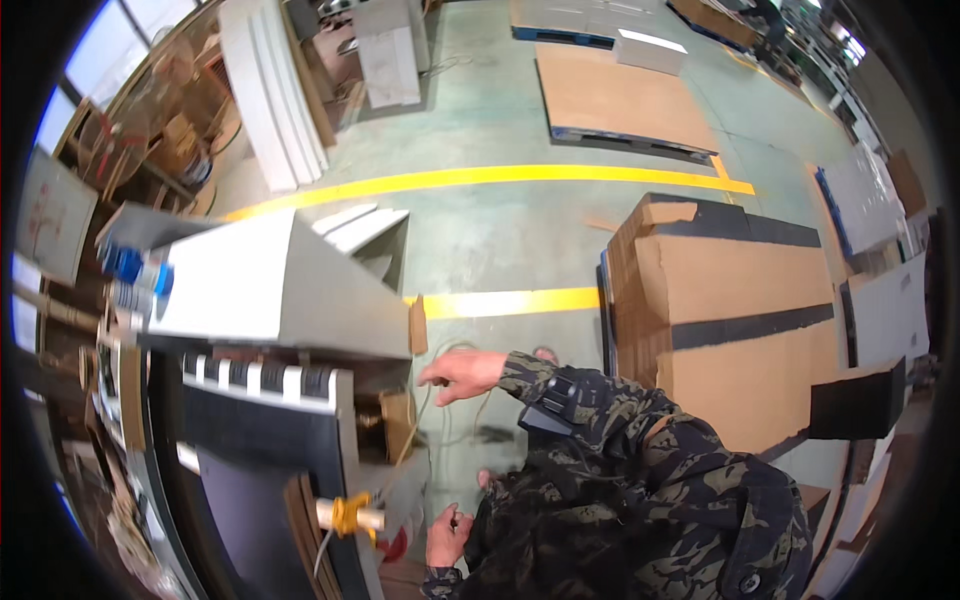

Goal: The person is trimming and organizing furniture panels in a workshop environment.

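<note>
My right hand (465, 376) reaches out to the left at the middle of the view, palm down, fingers apart and nothing seen in them. Just beyond its fingertips hangs a thin pale cord (408, 440), with the corner of a large grey-white box-shaped piece (345, 300) nearby. Low in the view, close to my body, my left hand (447, 540) has its fingers curled; whether anything is inside I cannot make out. To its left a yellow fitting (347, 515) sits on a pale bar near the edge of a bench with dark panels (250, 440).
A stack covered in brown cardboard (745, 350) with black strips stands at my right. Ahead, a cardboard-topped pallet (625, 95) lies beyond a yellow floor line (480, 176). A blue-capped bottle (140, 275) rests on the left. White panels (265, 90) lean at the back left.
</note>
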Demonstrator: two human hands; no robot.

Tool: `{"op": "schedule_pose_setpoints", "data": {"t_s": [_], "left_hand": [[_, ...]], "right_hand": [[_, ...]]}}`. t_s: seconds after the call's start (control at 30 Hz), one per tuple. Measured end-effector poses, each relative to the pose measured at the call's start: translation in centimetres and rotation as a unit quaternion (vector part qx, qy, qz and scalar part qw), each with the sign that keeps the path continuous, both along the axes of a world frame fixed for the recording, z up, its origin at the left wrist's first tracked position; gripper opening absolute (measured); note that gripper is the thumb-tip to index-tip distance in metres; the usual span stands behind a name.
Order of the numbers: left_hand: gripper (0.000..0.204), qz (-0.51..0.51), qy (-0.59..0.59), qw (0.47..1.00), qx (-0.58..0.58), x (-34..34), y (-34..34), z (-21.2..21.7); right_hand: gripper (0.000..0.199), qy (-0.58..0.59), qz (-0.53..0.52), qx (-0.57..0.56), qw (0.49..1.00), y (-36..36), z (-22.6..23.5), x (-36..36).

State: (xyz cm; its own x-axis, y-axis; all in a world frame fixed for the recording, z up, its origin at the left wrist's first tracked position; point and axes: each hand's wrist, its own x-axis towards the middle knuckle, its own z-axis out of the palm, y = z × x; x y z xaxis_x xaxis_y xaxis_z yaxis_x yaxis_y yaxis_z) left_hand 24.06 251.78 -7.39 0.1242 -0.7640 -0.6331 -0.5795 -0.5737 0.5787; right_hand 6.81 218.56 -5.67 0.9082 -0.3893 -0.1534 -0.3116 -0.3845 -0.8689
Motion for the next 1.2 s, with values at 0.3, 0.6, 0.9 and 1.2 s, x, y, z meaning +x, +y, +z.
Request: {"op": "schedule_pose_setpoints", "data": {"t_s": [0.3,0.6,0.9,1.2], "left_hand": [[0.042,0.044,0.049,0.993,-0.094,-8.8,-26.5,-1.1],[0.044,-0.017,0.028,0.993,-0.109,-9.2,-54.0,-5.8],[0.043,0.005,0.068,0.990,-0.121,-4.6,-91.2,-12.0],[0.038,0.004,0.197,0.976,-0.089,-14.0,-131.2,-5.9]], "right_hand": [[0.029,-0.023,-0.461,0.074,0.884,-18.0,-4.7,-24.4],[0.023,-0.156,-0.622,0.050,0.765,-41.4,-9.9,-30.1],[0.023,0.203,-0.704,-0.037,0.680,-58.9,-18.4,-49.5],[0.020,0.384,-0.714,0.210,0.546,-71.8,-25.9,-60.8]]}}
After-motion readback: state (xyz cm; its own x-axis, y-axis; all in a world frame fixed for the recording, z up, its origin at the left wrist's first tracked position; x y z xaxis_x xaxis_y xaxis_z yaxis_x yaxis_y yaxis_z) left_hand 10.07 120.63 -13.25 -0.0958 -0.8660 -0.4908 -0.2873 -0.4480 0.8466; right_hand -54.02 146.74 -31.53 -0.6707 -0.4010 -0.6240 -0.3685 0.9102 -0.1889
